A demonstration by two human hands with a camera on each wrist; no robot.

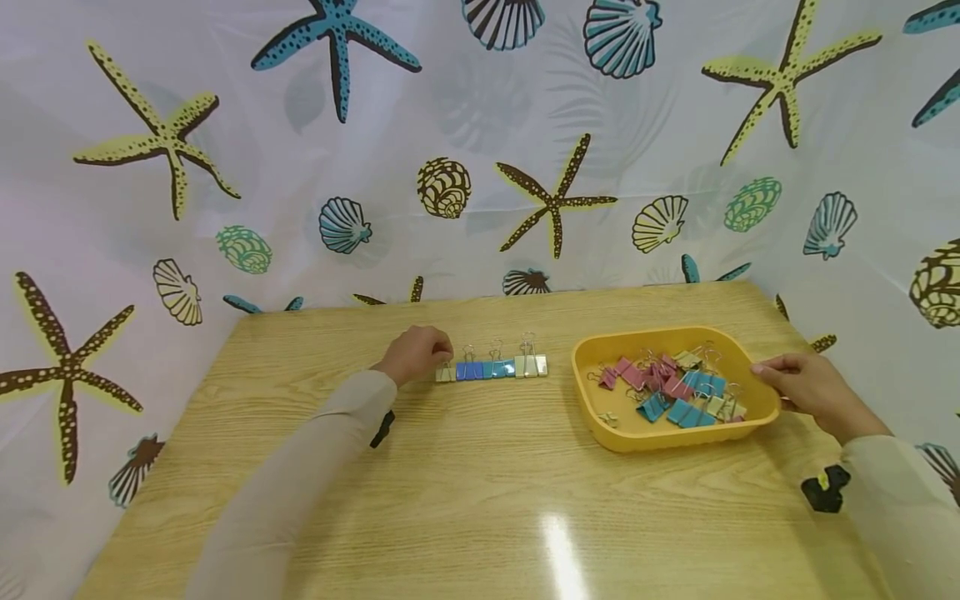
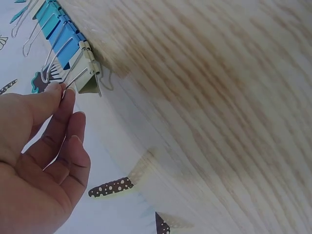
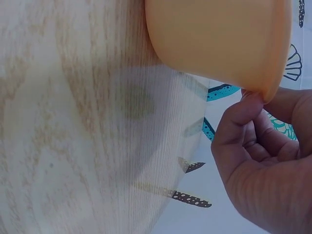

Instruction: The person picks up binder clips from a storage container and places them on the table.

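A row of binder clips stands side by side on the table: a small cream binder clip (image 1: 446, 375) at the left end, then a blue binder clip (image 1: 469, 371), a teal binder clip (image 1: 498, 368) and a larger cream binder clip (image 1: 532, 366). Between thumb and forefinger, my left hand (image 1: 416, 354) pinches a wire handle of the small cream clip, clearest in the left wrist view. My right hand (image 1: 817, 396) grips the right rim of a yellow plastic basin (image 1: 622, 443), thumb and fingers on either side of the edge, as the right wrist view shows.
Inside the basin lie several loose binder clips, among them pink clips (image 1: 633, 374), teal clips (image 1: 690, 414) and cream clips. The wooden table (image 1: 450, 500) ends at a white cloth (image 1: 420, 108) printed with starfish and shells, behind and at both sides.
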